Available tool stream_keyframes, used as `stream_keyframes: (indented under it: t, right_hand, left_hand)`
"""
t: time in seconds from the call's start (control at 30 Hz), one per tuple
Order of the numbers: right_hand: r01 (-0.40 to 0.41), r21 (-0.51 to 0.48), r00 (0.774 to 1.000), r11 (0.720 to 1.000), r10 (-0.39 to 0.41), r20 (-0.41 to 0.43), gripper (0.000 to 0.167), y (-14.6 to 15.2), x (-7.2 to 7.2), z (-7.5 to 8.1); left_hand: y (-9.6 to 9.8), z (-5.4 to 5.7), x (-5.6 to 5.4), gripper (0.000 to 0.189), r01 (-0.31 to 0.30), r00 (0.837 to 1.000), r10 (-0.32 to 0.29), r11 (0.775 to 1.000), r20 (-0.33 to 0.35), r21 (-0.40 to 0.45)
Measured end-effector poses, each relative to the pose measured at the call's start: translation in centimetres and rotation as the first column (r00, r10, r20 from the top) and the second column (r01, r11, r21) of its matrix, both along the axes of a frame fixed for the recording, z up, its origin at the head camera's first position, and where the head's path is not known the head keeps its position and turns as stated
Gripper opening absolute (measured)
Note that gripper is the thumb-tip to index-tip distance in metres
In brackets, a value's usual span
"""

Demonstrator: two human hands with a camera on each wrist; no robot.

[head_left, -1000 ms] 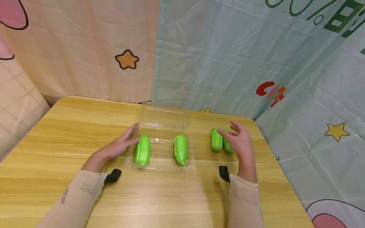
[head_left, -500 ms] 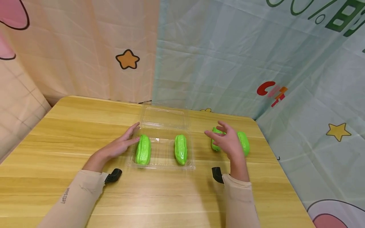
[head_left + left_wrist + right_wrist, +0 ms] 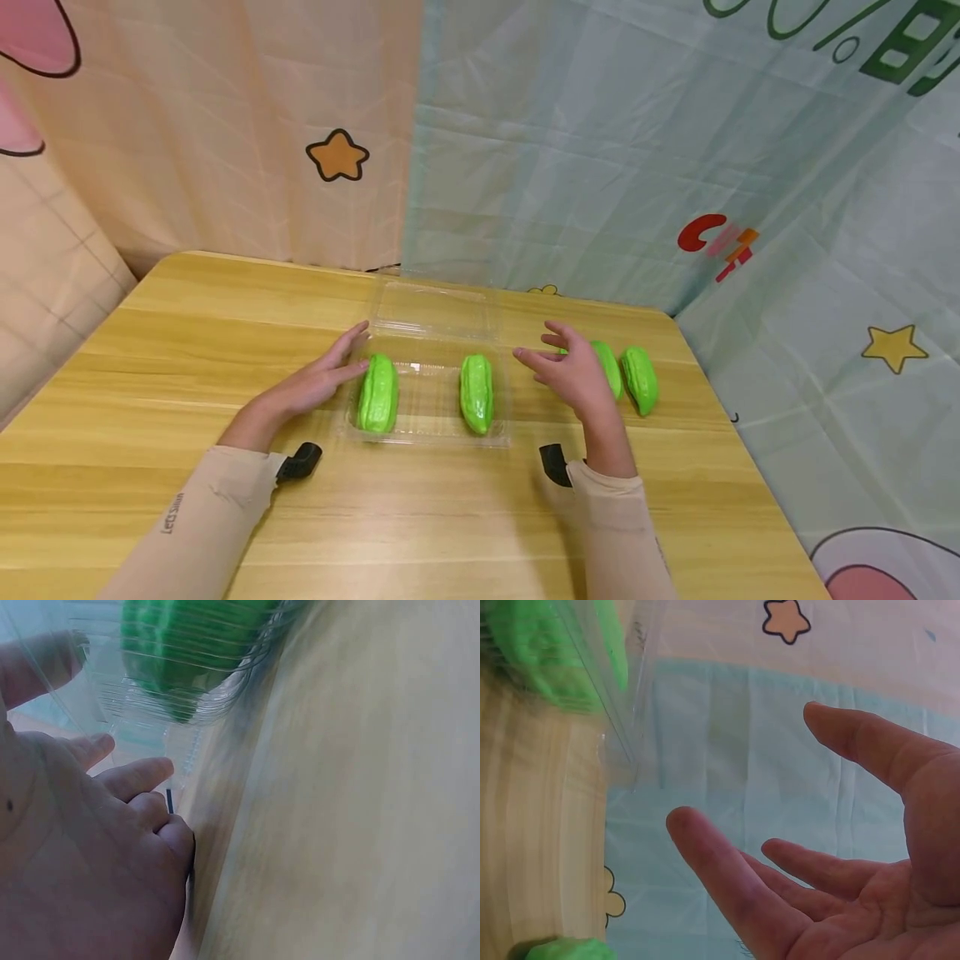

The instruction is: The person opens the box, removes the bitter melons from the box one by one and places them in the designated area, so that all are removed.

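A clear plastic clamshell box (image 3: 427, 439) lies with its lid (image 3: 435, 308) folded back. Inside it, apart from each other, are a green ridged bitter melon (image 3: 378, 394) on the left and another bitter melon (image 3: 476, 395) on the right. My left hand (image 3: 318, 385) rests along the box's left side, thumb toward the rim and fingers extended. In the left wrist view, the thumb (image 3: 41, 667) shows against the clear wall. My right hand (image 3: 573, 375) hovers right of the box, fingers spread and holding nothing. Behind it are a bitter melon (image 3: 608, 367) and a sliver of another.
Farther right on the wooden table (image 3: 420, 517) lies one more bitter melon (image 3: 640, 381). A printed curtain (image 3: 562, 167) hangs close behind the table's back edge. Each sleeve has a black mount (image 3: 300, 462) at the wrist.
My right hand has moved left, away from the loose bitter melons toward the box, uncovering those on the right. The left hand and the box stay in place.
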State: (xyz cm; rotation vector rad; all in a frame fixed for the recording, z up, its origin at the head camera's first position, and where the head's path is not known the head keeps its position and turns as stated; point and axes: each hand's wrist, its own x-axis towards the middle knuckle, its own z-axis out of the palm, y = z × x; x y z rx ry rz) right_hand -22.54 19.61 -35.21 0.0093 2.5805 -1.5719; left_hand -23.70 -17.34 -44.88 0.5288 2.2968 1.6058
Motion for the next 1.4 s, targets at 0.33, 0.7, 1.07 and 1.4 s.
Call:
stream_keyframes:
  t: [0.33, 0.7, 1.07, 1.4]
  right_hand:
    - [-0.060, 0.004, 0.998, 0.998, 0.060, -0.031, 0.082, -1.8, 0.4, -0.3]
    - [-0.102, 0.019, 0.994, 0.995, 0.103, -0.040, 0.079, -3.9, 0.9, -0.6]
    - [-0.177, 0.057, 0.983, 0.983, 0.179, -0.042, 0.078, -5.9, 1.4, -1.6]
    - [-0.272, 0.031, 0.962, 0.962, 0.272, 0.015, 0.084, -8.7, 2.0, -2.2]
  left_hand:
    - [0.0, 0.0, 0.0, 0.072, -0.007, 1.000, 0.007, 1.000, 0.010, -0.008]
    - [0.1, 0.1, 0.1, 0.068, -0.008, 1.000, 0.008, 1.000, -0.016, -0.024]
    - [0.1, 0.0, 0.2, 0.067, -0.027, 0.999, 0.025, 0.999, -0.033, -0.042]
    - [0.2, 0.1, 0.2, 0.068, -0.034, 0.999, 0.032, 0.998, -0.042, -0.047]
